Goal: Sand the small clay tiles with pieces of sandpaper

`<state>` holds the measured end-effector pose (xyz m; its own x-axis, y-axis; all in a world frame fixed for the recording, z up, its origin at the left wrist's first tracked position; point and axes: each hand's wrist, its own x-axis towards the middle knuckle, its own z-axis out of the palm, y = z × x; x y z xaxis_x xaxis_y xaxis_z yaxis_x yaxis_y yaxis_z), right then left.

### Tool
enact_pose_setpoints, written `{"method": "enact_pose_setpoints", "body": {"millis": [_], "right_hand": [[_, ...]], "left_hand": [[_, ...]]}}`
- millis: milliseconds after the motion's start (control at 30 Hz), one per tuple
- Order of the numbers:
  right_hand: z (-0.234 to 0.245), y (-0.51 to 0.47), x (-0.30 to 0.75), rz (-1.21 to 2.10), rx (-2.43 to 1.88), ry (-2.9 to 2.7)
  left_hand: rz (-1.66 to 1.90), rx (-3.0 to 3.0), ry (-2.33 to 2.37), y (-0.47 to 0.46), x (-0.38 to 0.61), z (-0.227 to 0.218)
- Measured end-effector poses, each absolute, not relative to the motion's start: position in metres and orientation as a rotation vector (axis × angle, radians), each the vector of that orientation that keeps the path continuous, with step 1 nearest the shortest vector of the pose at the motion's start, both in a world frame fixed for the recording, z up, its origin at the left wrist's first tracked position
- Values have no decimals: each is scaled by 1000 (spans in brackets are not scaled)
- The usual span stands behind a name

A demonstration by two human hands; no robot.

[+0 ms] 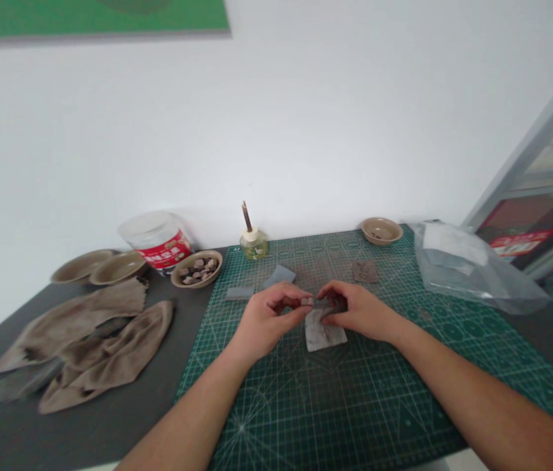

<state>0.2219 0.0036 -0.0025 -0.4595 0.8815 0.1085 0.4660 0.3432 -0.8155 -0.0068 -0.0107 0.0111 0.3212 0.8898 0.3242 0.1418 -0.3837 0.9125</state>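
Observation:
My left hand is closed in a pinch over the cutting mat. Between its thumb and fingertips sits a small grey-brown block, too small to name more closely. Facing it at close range, my right hand has its thumb and fingers curled together. A dark, thin edge shows near those fingers, but what they hold is mostly hidden. Below both hands lies a whitish square sheet with grey smudges, partly covered by the right hand. Grey-blue sheets rest just beyond my left hand.
A bowl of brownish lumps stands at the left, near a clear tub and stained cloths. A reed diffuser is by the wall. Farther right are a brown square, a small bowl and a plastic bag.

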Motion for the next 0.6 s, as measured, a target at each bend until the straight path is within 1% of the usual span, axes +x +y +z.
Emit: {"method": "enact_pose_setpoints", "body": {"millis": [133, 233, 400, 600], "right_hand": [[5, 6, 229, 1097, -1083, -1852], [10, 6, 234, 1016, -974, -1770], [7, 6, 233, 824, -1048, -2064], [4, 5, 231, 847, -1107, -2034]], "left_hand": [[1132, 1652, 888, -14, -5, 15], [1146, 1595, 892, -15, -7, 14], [1213, 1543, 904, -11, -12, 10], [1282, 1388, 860, -8, -8, 10]]}}
